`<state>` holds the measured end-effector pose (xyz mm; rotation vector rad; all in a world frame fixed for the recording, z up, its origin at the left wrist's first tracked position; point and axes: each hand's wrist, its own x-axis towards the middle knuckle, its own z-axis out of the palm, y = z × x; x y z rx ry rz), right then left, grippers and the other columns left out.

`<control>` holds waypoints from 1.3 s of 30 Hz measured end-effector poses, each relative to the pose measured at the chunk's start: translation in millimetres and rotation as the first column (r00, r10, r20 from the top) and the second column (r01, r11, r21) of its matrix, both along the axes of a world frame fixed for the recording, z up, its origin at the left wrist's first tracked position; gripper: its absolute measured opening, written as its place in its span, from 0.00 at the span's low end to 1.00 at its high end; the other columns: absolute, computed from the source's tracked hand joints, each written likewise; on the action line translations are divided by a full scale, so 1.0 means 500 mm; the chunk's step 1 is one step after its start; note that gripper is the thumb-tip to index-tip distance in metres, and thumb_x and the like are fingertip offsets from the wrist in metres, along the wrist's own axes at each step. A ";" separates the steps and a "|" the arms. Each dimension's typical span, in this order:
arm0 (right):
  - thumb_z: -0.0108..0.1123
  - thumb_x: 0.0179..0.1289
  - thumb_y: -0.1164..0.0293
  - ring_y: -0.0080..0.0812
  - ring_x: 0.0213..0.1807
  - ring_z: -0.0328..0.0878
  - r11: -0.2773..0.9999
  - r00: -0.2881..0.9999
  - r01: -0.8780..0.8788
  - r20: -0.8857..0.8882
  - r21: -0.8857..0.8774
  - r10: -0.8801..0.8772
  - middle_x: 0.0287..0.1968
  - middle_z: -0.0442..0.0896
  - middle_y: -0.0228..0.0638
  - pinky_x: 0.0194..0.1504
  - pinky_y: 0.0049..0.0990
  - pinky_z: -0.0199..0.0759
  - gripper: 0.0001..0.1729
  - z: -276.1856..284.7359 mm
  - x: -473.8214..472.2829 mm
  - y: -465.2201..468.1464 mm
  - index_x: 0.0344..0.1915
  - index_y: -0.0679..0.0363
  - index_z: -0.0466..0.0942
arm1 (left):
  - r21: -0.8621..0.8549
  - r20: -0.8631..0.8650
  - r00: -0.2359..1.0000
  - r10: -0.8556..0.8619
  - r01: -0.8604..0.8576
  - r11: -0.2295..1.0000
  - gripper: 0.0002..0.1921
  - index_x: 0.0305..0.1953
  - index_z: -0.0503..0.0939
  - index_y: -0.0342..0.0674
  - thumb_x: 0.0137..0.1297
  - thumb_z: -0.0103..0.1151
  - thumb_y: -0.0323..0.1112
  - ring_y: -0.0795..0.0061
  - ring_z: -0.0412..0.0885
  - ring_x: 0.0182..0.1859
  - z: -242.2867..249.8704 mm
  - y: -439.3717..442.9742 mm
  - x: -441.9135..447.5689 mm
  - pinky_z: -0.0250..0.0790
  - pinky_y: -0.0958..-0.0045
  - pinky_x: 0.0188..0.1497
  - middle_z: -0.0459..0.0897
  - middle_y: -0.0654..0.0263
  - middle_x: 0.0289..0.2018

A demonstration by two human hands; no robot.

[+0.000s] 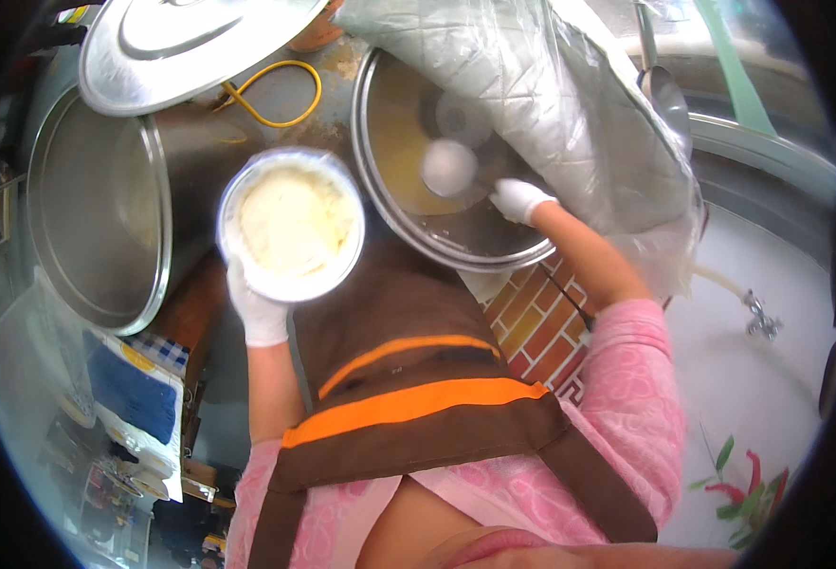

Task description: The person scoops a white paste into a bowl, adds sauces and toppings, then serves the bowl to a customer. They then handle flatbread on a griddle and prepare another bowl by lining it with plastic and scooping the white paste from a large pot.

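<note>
My left hand (256, 306), in a white glove, holds a round white tub (230, 235) by its side. Pale cream-coloured food (293, 220) is heaped inside it; whether it is paste or batter I cannot tell. Over a large steel pot (461, 257), my gloved right hand (517, 200) grips a round-bowled ladle (450, 168), which is blurred. Yellowish liquid (407, 160) shows in the pot, with a pale round shape, perhaps a reflection, beyond the ladle. A quilted silver cover (574, 121) under clear plastic drapes across the pot's far right side.
Left of the tub stands a second large steel pot (158, 213), with a big metal lid (190, 50) above its far rim. A yellow hose loop (318, 92) lies between the pots. At right are a metal wok (663, 107) and a wall tap (763, 316).
</note>
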<state>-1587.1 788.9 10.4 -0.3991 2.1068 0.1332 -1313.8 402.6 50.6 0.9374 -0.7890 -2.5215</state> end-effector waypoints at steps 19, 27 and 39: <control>0.55 0.69 0.75 0.48 0.33 0.89 0.899 0.860 -0.374 -0.449 -0.228 0.243 0.31 0.88 0.47 0.35 0.47 0.82 0.10 -0.578 0.022 -0.074 0.39 0.60 0.85 | -0.209 0.316 0.940 0.132 -0.067 0.976 0.47 0.81 0.55 0.42 0.73 0.48 0.69 0.49 0.62 0.78 -0.029 0.046 0.001 0.58 0.52 0.81 0.58 0.52 0.79; 0.51 0.76 0.65 0.59 0.42 0.87 0.934 0.984 -0.085 -0.177 -0.348 0.024 0.41 0.88 0.54 0.45 0.55 0.79 0.14 -0.650 0.090 -0.062 0.44 0.60 0.82 | -0.216 0.388 0.907 0.162 -0.082 0.973 0.50 0.80 0.56 0.41 0.69 0.56 0.70 0.55 0.68 0.75 -0.043 0.038 0.019 0.69 0.58 0.76 0.64 0.54 0.77; 0.55 0.78 0.57 0.46 0.32 0.83 0.887 0.943 0.247 0.309 -0.390 -0.126 0.31 0.83 0.49 0.39 0.43 0.75 0.19 -0.464 0.052 -0.054 0.44 0.63 0.78 | -0.063 0.209 0.972 0.102 -0.091 0.994 0.48 0.81 0.56 0.42 0.70 0.57 0.66 0.52 0.66 0.77 -0.067 0.020 0.048 0.66 0.53 0.77 0.61 0.54 0.79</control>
